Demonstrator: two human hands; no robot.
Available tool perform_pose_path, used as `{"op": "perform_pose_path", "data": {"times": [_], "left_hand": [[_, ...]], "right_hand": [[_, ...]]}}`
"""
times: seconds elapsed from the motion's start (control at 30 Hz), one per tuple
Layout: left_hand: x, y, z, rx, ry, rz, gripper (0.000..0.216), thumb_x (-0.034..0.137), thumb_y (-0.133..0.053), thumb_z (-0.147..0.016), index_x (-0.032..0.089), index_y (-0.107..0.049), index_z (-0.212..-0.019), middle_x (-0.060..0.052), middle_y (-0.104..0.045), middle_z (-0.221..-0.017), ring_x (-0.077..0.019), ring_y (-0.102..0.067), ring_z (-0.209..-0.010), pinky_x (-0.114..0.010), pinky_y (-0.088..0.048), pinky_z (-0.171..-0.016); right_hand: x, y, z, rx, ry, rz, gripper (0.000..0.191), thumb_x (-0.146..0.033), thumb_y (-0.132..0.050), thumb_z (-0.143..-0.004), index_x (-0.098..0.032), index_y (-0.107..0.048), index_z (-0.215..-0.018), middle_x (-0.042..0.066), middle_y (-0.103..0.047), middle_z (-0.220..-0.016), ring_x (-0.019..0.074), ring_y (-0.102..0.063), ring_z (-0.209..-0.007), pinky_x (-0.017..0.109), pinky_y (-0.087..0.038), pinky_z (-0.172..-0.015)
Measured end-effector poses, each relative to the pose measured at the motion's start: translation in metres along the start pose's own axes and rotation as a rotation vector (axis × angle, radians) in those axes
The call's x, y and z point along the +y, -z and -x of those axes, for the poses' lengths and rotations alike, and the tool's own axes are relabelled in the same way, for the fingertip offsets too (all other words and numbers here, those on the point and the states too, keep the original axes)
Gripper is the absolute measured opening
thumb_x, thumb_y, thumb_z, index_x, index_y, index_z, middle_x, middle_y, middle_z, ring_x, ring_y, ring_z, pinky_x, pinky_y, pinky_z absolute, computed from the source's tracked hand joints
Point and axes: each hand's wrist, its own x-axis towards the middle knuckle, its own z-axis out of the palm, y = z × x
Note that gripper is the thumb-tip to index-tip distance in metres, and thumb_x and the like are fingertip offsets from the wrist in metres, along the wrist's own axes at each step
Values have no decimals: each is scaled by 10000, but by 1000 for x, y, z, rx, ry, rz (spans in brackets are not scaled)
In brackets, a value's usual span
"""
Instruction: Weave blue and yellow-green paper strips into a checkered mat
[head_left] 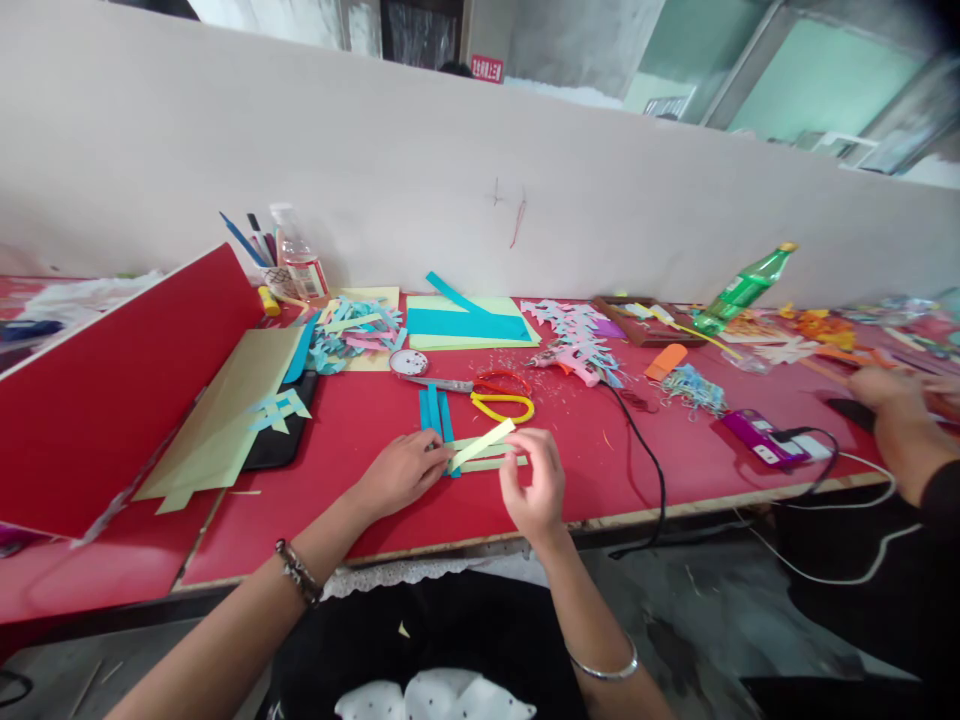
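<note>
Blue paper strips (433, 408) cross pale yellow strips (491, 464) on the red table in front of me. My left hand (405, 470) presses its closed fingers and thumb on the left side of this crossing. One pale yellow paper strip (484, 444) slants up over the others. At its right end, the thumb and forefinger of my right hand (536, 480) are pinched together; the fingertips partly hide what they grip. Just beyond the strips lie scissors (501, 398) with red and yellow handles.
A pink glue gun (576, 364) trails a black cable. Paper scraps (356, 330), blue and yellow sheets (469, 323), a purple power strip (765, 438) and a tilted green bottle (742, 290) lie around. A red board (135, 390) stands at left. Another person's hand (889, 390) is at right.
</note>
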Motion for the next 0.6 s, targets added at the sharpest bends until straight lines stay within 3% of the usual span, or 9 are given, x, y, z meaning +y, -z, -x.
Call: {"op": "perform_pose_path", "data": {"times": [0.13,0.23,0.33,0.47,0.6], "left_hand": [[-1,-4,-1,25,46,35,231,218,-419,-823,191,-509,-1034,-55,-528,-921,-170,-515,-824,-266,-411,-695],[0,-4,-1,25,66,80,194,226,-446,-804,184,-505,-984,-46,-531,-900,-168,-521,-812,-266,-418,-691],[0,-1,1,35,92,131,210,271,-479,-788,197,-494,-983,-45,-500,-946,-161,-523,-822,-264,-429,-704],[-4,3,7,60,161,178,269,356,-521,-762,204,-488,-981,-48,-449,-980,-155,-523,-818,-258,-444,-696],[-8,2,11,30,146,224,215,344,-501,-788,199,-503,-947,-39,-483,-928,-157,-523,-822,-267,-439,-727]], "right_hand": [[-6,-3,-1,-323,95,166,249,-153,-468,-771,-222,-526,-1003,83,-522,-1049,207,-473,-1009,392,-346,-892],[-3,-4,-4,-574,59,240,235,-252,-511,-770,-245,-533,-1004,70,-441,-1236,238,-381,-1156,479,-201,-977],[9,-5,-8,-766,18,219,287,-371,-541,-760,-246,-513,-1017,73,-406,-1290,249,-322,-1215,534,-112,-985],[22,-9,-17,-875,17,129,239,-397,-543,-762,-248,-512,-946,47,-481,-1217,206,-404,-1159,522,-75,-995],[23,-14,-26,-897,67,92,187,-321,-566,-757,-222,-506,-904,43,-537,-1124,177,-469,-1085,461,-142,-993]]}}
